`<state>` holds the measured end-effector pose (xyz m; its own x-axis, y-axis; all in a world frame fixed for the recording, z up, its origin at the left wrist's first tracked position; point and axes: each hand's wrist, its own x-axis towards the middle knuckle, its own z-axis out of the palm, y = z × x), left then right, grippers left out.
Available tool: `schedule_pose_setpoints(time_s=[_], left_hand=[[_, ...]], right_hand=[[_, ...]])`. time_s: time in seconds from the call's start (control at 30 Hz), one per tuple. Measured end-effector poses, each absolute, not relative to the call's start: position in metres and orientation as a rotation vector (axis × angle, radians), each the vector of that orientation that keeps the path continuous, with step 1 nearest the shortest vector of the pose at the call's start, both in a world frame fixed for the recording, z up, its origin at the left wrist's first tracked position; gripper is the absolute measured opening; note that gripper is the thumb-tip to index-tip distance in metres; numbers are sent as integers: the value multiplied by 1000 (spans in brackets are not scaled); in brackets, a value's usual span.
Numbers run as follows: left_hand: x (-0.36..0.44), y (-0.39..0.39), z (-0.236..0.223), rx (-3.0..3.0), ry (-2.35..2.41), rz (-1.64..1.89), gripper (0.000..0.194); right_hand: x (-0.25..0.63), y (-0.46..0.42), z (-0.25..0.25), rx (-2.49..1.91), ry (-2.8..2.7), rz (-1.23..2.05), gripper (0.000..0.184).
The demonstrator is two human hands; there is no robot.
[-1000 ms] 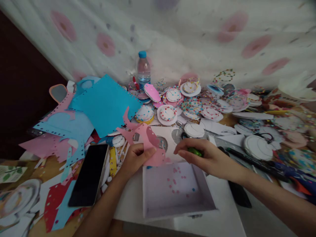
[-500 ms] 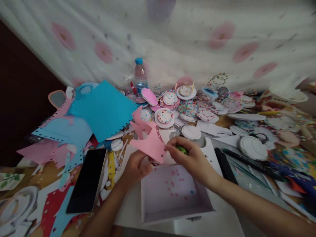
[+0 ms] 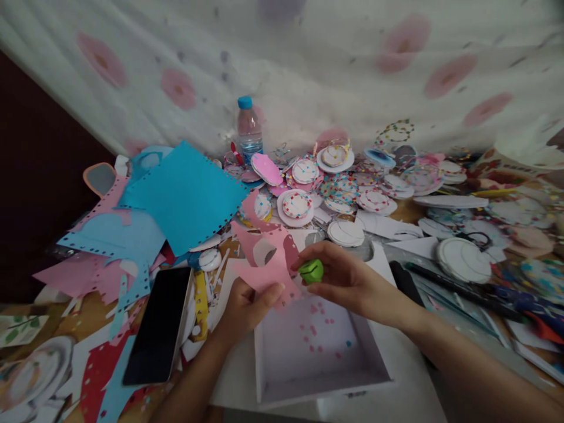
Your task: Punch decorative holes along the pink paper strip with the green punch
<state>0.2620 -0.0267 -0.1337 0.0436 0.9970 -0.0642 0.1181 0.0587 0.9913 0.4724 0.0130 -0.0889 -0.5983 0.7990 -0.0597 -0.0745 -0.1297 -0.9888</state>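
My left hand [image 3: 253, 308] pinches a curved pink paper scrap [image 3: 259, 267] between thumb and fingers, above the back left of a white box. A small green paper punch [image 3: 311, 271] sits between the thumb and fingers of my right hand [image 3: 341, 279], just right of the paper's edge. Whether the punch touches the paper I cannot tell. Below both hands stands the open white box [image 3: 326, 390], with several small pink paper dots and a blue one on its bottom.
A black phone [image 3: 158, 326] and blue card [image 3: 185, 200] with holes along its edges lie to the left. Decorated paper discs [image 3: 296, 207] crowd the back beside a water bottle [image 3: 249, 129]. Pens [image 3: 462, 291] and a stack of white discs [image 3: 463, 260] lie on the right.
The green punch, mostly hidden by my right hand before, now shows clearly as the fingers have loosened and turned. The pink paper has tilted, and my left thumb now lies over it.
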Motion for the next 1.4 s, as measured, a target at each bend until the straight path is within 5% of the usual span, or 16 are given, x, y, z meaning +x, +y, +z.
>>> schedule_pose_setpoints(time_s=[0.47, 1.4], left_hand=[[262, -26, -134, 1363, 1175, 1018, 33], [265, -24, -124, 1459, 1007, 1008, 19]], right_hand=[[468, 21, -84, -1030, -1618, 1809, 35], [458, 10, -86, -1026, -1674, 1704, 27]])
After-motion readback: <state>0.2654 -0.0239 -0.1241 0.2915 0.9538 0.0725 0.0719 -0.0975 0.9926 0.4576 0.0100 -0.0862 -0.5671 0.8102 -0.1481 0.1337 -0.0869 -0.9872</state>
